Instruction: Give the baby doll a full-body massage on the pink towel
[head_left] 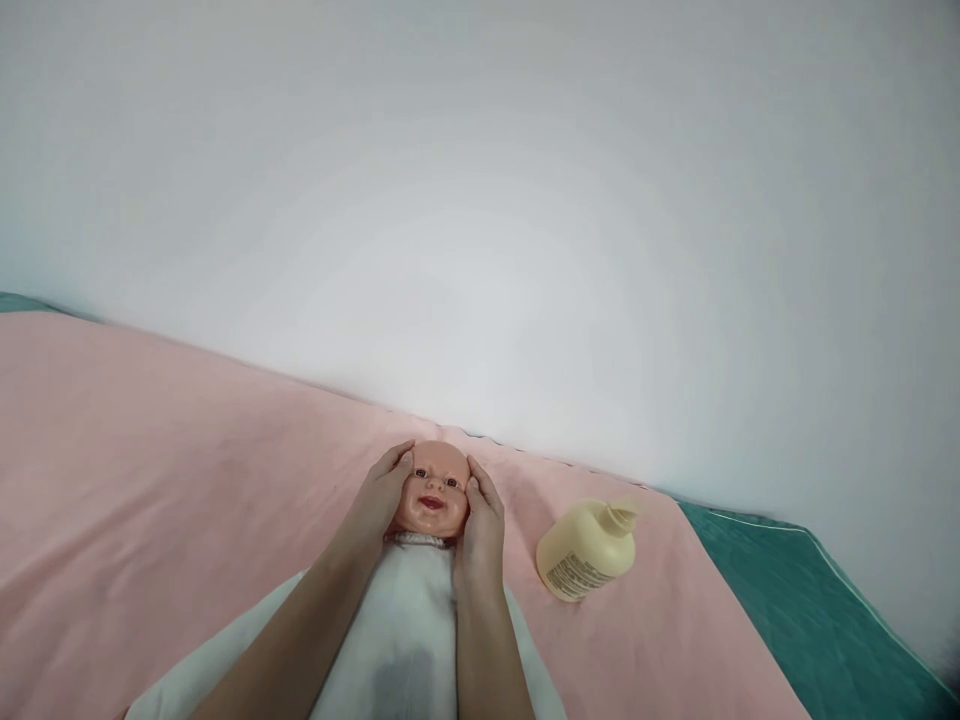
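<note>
A baby doll [435, 502] lies on its back in a white garment [409, 625], its smooth head toward the wall. My left hand [384, 497] cups one side of the head, with its fingertips near the temple. On the opposite side, my right hand [484, 515] is curved against the cheek and temple. Between them, both palms hold the head. Some fingers are partly hidden behind it. A pale yellow pump bottle [581, 555] with a printed label stands to the right, apart from my right hand.
A pink sheet [187, 450] covers the surface under the doll and the bottle. Green cloth [810, 590] shows at the right, with a strip of it at the far left. A plain white wall [480, 220] rises just beyond the doll's head. A grey patch marks the garment's front.
</note>
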